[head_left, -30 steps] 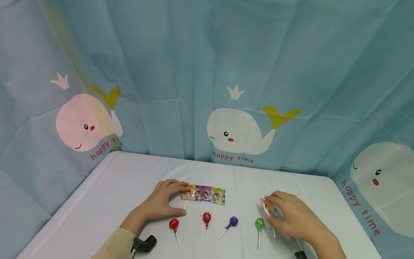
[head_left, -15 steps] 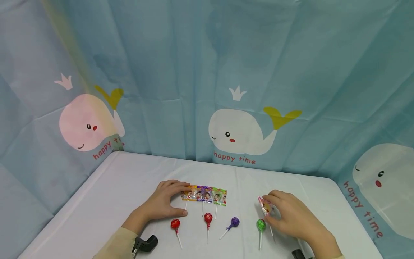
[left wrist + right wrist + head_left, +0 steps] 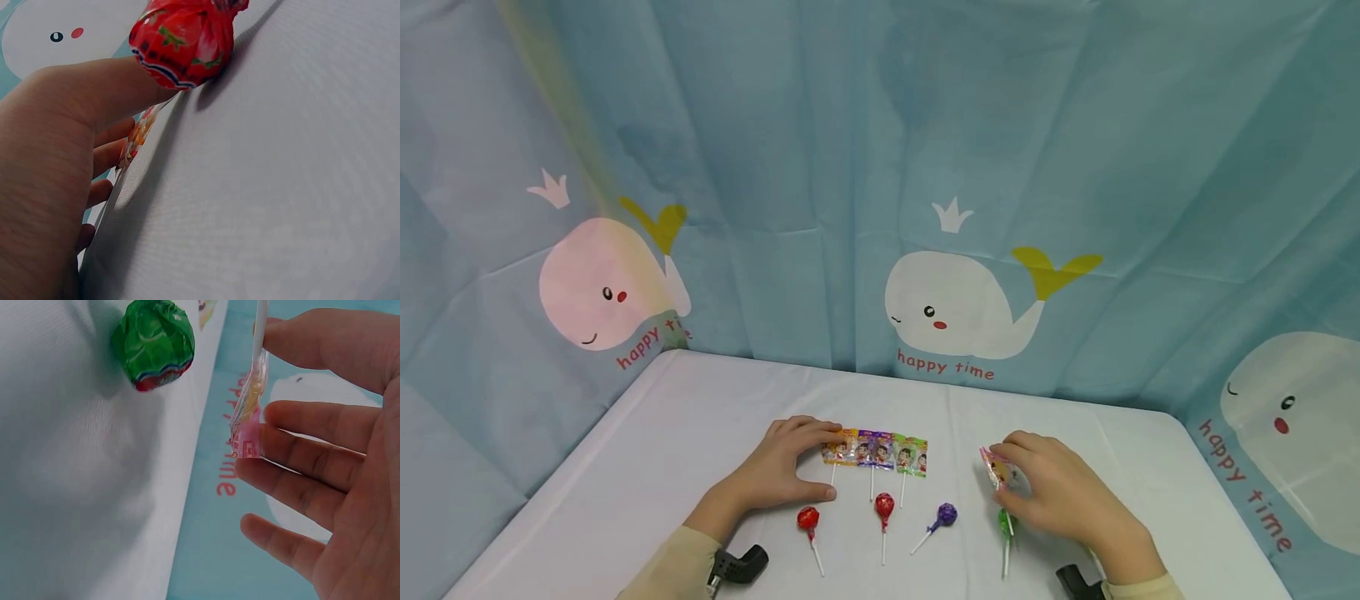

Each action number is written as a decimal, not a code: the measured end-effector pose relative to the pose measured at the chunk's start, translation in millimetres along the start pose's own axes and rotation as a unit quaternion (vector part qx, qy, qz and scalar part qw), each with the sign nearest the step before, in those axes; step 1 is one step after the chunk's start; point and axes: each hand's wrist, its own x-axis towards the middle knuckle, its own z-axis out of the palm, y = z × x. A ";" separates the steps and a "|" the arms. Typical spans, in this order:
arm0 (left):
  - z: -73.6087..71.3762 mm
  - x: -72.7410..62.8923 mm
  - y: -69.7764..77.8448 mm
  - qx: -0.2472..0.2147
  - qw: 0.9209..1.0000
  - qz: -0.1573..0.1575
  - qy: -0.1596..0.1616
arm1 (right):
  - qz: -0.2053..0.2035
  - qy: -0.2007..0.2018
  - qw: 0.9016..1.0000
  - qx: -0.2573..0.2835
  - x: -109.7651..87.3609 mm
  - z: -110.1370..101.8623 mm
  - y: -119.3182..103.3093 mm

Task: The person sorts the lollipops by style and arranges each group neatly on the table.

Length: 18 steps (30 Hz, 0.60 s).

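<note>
A flat lollipop in a pink wrapper (image 3: 996, 468) is pinched between the thumb and fingers of my right hand (image 3: 1052, 492), raised over the table. In the right wrist view its white stick (image 3: 259, 337) lies by the thumb. Below it is a round green lollipop (image 3: 1005, 522), partly covered by that hand. My left hand (image 3: 782, 467) rests its fingertips on an orange-wrapped flat lollipop (image 3: 844, 450), the thumb spread apart near the stick. Beside that one lie a purple-wrapped flat lollipop (image 3: 875, 450) and a green-wrapped one (image 3: 912, 456), side by side.
Nearer the front on the white-covered table (image 3: 700, 400) lie two round red lollipops, one on the left (image 3: 808, 519) and one in the middle (image 3: 884, 506), then a round purple lollipop (image 3: 947, 514). A blue whale-print curtain (image 3: 820, 292) hangs behind.
My right hand has moved left and slightly away from me with the pink-wrapped lollipop, now over the round green one. My left hand has stayed in place.
</note>
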 end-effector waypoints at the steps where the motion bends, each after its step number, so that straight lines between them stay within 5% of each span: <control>1: 0.0 -0.1 0.1 0.001 1.000 0.000 -0.001 | -0.003 0.001 1.000 0.002 1.4 1.7 0.0; 18: -0.6 1.0 0.5 0.010 1.000 0.004 -0.002 | -0.029 0.001 1.000 0.012 21.8 14.7 -5.4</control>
